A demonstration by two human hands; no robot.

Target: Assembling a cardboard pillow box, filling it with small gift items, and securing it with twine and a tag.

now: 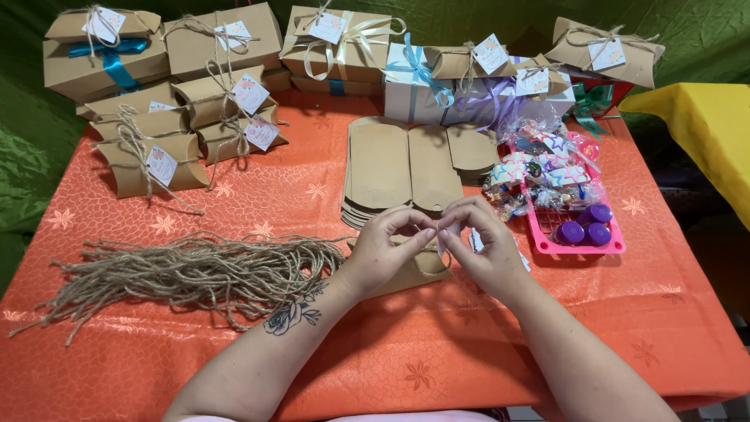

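A: State the position of both hands.

B: The left hand (388, 244) and right hand (486, 242) meet at centre frame, fingers curled in, fingertips pinched together on a small white tag (444, 234) held between them. Directly beneath lies a kraft pillow box (418, 270), resting on the orange tablecloth (437, 352). Whether a string runs through the pinch cannot be told.

A: What lies left of the hands?

B: A loose bundle of cut jute twine (191, 273), spread across the left middle of the frame, apart from the left hand.

A: And above the hands?

B: A stack of flat, unfolded kraft box blanks (391, 168), just above centre. To their right, cellophane candy bags (539, 172) with star print, and a pink tray (617, 244) holding purple caps (586, 223).

A: Describe the finished packages.

B: Upper left: a pile of closed kraft pillow boxes (148, 148), each tied with twine and carrying a square white label with a pink motif. Top row: larger kraft boxes; one at far upper left has a turquoise ribbon (109, 59), one at top centre a cream ribbon (344, 47). Upper right of centre: a white box (410, 98) with a light blue bow. Beside it, a lilac ribbon (492, 101); further right, a green bow (590, 101).
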